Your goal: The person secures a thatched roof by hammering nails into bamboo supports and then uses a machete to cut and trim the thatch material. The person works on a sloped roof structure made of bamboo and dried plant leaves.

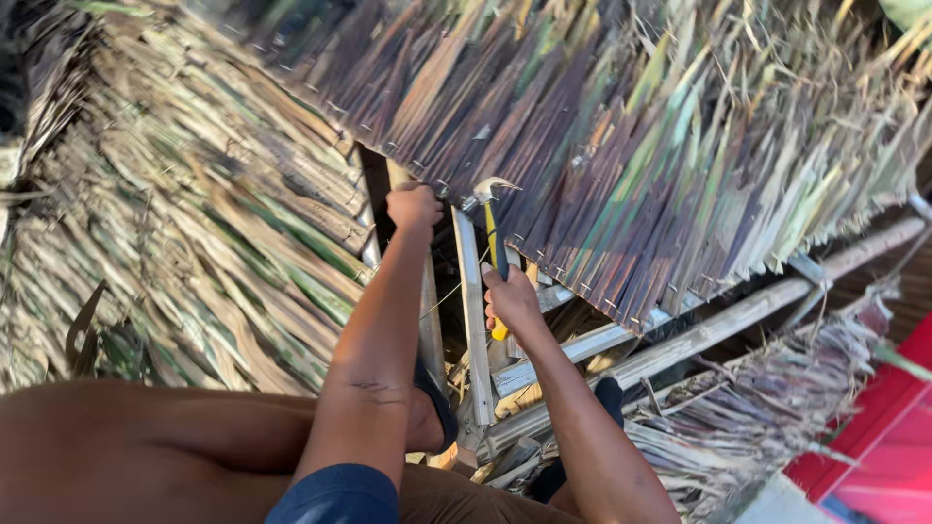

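The person is looking down over a roof frame that is being covered with thatch of dried palm leaves. The right hand [512,299] is gripping a hammer [495,243] by its yellow and black handle, fingers wrapped tightly around the lower part of the handle, with the yellow butt end sticking out below the fist. The hammer is pointing up and away from the person, and its metal head, claw turned to the right, is sitting right at the lower edge of the upper thatch panel [621,146], just beside the top end of a pale wooden batten [473,320]. The left hand [414,207] is reaching up just to the left of the hammer head, fingers curled into a closed fist against the edge of the thatch; whether it is pinching a nail or only pressing on the leaves cannot be told. A second thatch panel [184,223] is lying to the left, greener and rougher. Below the hands, bamboo poles [718,325] are running across the frame towards the right. The person's feet in dark sandals [437,403] are resting on the battens, and something red [883,437] is showing at the lower right corner.
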